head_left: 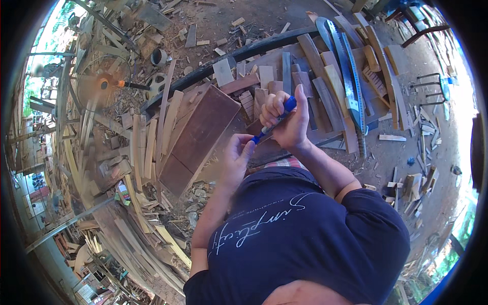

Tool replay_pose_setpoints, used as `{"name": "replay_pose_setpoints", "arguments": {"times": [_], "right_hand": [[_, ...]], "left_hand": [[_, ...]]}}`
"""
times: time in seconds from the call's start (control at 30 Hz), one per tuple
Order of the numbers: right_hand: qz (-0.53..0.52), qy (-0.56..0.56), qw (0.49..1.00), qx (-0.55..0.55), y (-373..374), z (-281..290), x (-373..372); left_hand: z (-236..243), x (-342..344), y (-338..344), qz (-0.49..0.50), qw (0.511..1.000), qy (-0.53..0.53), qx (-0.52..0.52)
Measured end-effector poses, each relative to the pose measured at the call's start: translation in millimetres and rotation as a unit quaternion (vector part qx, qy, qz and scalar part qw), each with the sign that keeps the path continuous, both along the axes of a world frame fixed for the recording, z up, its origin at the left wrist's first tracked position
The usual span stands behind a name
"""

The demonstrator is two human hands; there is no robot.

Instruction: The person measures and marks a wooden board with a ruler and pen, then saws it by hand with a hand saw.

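Note:
In front of my chest, my right hand (291, 121) is wrapped around a marker (290, 104) with a white body and blue ends, its thumb raised alongside. The fingertips of my left hand (240, 156) pinch the blue cap (255, 139) at the marker's lower-left end. Whether the cap is seated or slightly pulled off cannot be made out. Beneath and beyond my hands, a low bench carries many short wood pieces (266, 76). To the left of my hands lies a reddish-brown wooden panel (206, 134), tilted.
A long curved blade (339, 56) and a blue marked strip (354, 66) lie across the planks at right. At left stands a round fan (104, 82) with an orange hub. Long wood strips (137, 152) crowd the left side; a stool (434, 89) stands far right.

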State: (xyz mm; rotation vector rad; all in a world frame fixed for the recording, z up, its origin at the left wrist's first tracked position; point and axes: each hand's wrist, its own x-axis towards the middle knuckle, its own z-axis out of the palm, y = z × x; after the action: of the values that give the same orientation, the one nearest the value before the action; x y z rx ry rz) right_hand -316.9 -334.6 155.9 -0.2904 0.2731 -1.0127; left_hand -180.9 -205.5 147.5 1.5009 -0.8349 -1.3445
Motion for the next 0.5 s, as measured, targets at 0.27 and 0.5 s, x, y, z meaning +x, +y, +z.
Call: {"name": "replay_pose_setpoints", "arguments": {"times": [0.27, 0.5], "right_hand": [[-0.021, 0.008, 1.000, -0.008, 4, 2, -11], [-0.013, -0.037, 0.999, -0.002, 7, 6, -17]], "left_hand": [[-6, -13, -3, -0.007, 1.000, -0.023, 0.007], [-4, -29, -6, 0.066, 0.988, 0.142, -0.005]]}}
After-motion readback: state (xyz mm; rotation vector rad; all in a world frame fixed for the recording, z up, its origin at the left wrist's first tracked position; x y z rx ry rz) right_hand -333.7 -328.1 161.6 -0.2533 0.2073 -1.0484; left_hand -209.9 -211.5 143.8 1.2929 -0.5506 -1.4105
